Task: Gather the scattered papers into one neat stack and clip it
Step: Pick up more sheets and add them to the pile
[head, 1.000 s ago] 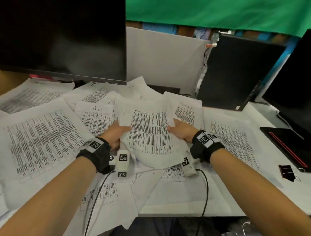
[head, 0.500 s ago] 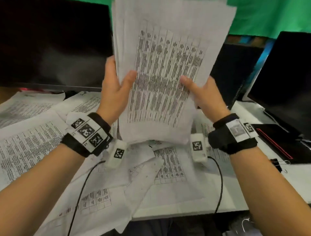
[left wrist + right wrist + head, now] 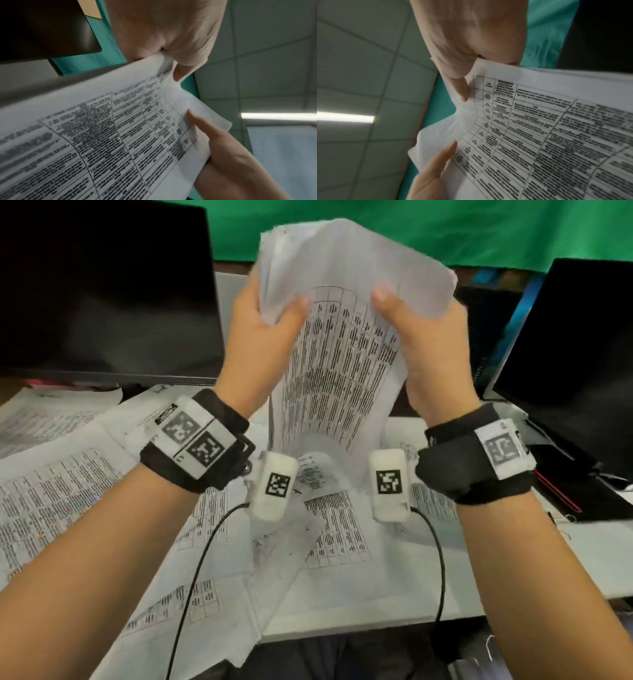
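**Both hands hold a bundle of papers upright above the desk**

The left hand (image 3: 260,337) and the right hand (image 3: 428,344) each grip one side edge of the paper bundle (image 3: 342,354), thumbs pressed on the printed front, fingers curled behind. The bundle stands upright between the hands, raised off the desk (image 3: 582,549), bowed along its middle, its top edges uneven. In the left wrist view the left thumb pins the upper corner of the bundle (image 3: 120,135); the right wrist view shows the same on the other edge (image 3: 539,135). Below the bundle, loose printed sheets (image 3: 68,491) lie overlapping on the desk. Behind the bundle stand dark monitors (image 3: 102,285). To its right, blurred, something like a binder clip (image 3: 568,517) lies on the desk.
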